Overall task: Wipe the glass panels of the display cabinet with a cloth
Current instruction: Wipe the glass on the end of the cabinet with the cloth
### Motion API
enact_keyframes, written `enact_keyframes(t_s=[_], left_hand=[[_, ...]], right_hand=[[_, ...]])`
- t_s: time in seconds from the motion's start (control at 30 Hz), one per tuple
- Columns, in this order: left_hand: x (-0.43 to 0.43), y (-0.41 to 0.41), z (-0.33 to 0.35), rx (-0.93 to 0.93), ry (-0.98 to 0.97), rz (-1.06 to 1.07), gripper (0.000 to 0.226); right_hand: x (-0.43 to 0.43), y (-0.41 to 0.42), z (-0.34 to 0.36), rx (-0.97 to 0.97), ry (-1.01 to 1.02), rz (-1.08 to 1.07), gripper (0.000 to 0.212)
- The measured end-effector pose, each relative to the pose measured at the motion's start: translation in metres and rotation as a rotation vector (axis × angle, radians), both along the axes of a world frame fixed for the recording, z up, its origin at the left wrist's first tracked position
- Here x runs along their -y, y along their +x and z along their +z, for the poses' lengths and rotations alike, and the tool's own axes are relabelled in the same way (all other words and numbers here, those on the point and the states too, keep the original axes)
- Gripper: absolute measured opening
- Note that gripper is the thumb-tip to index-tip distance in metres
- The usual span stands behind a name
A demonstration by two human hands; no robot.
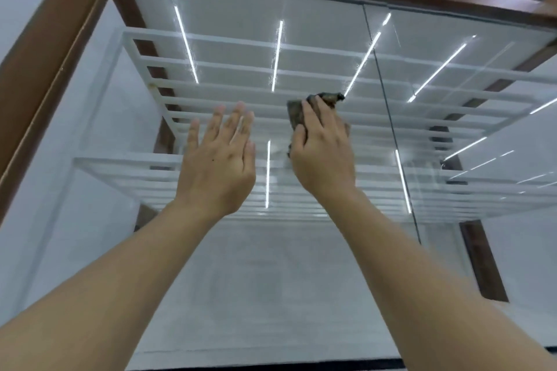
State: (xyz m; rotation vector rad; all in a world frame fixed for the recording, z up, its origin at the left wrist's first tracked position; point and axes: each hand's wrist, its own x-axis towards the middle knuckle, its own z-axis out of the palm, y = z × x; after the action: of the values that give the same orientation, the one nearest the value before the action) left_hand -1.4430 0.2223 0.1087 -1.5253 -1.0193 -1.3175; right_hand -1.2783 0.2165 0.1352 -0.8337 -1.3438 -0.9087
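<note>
I look up at the front glass panel (241,265) of a display cabinet with a brown wooden frame (51,48). My right hand (324,153) is raised against the glass and holds a dark brownish cloth (297,114) under its fingers, pressed to the pane; part of the cloth sticks out above the fingertips. My left hand (220,156) is beside it to the left, fingers straight and spread, palm flat toward the glass. Whether it touches the pane I cannot tell.
White slatted shelves (301,69) sit inside the cabinet behind the glass. A vertical seam (388,117) between two panes runs just right of my right hand. Ceiling strip lights reflect in the glass. A brown post (485,262) stands at lower right.
</note>
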Motion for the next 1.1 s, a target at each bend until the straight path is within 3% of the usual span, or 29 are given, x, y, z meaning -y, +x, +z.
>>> enact_keyframes(t_s=[0.13,0.2,0.33,0.4,0.53,0.6,0.7,0.77,0.83,0.9,0.97,1.1], left_hand=[[0.0,0.0,0.0,-0.002,0.003,-0.001,0.065],[0.001,0.001,-0.002,0.005,-0.002,0.007,0.066],[0.002,0.004,-0.003,0.0,-0.005,0.019,0.066],[0.002,0.003,-0.004,-0.004,-0.002,0.003,0.067],[0.001,0.001,-0.003,-0.002,0.01,-0.009,0.066],[0.002,0.003,-0.005,0.0,0.012,-0.01,0.065],[0.001,0.003,-0.004,0.003,0.009,-0.018,0.064],[0.001,0.002,-0.004,0.007,0.013,-0.019,0.064],[0.0,0.002,-0.003,0.008,0.012,-0.015,0.064],[0.001,0.001,-0.002,0.008,0.014,-0.018,0.065],[0.001,0.0,-0.001,0.001,-0.001,-0.02,0.067],[0.005,0.006,-0.003,0.038,-0.024,0.034,0.065]], right_hand=[[0.001,0.014,-0.074,0.209,0.04,-0.045,0.056],[0.002,0.049,-0.074,0.116,0.039,-0.054,0.055],[0.001,0.057,0.006,-0.202,-0.055,-0.027,0.054],[0.002,0.023,0.009,-0.124,-0.039,-0.004,0.055],[-0.002,0.008,-0.077,0.142,0.037,-0.037,0.055],[-0.002,0.036,-0.08,0.071,0.047,-0.03,0.057],[-0.004,0.064,-0.023,-0.17,-0.004,-0.032,0.057],[-0.003,0.049,0.011,-0.233,-0.015,-0.006,0.054],[-0.001,0.02,0.007,-0.115,0.033,0.018,0.054],[-0.001,0.006,-0.037,0.154,0.068,0.002,0.052],[0.001,0.025,-0.084,0.302,0.031,-0.025,0.051],[0.003,0.092,-0.053,-0.014,-0.013,-0.016,0.056]])
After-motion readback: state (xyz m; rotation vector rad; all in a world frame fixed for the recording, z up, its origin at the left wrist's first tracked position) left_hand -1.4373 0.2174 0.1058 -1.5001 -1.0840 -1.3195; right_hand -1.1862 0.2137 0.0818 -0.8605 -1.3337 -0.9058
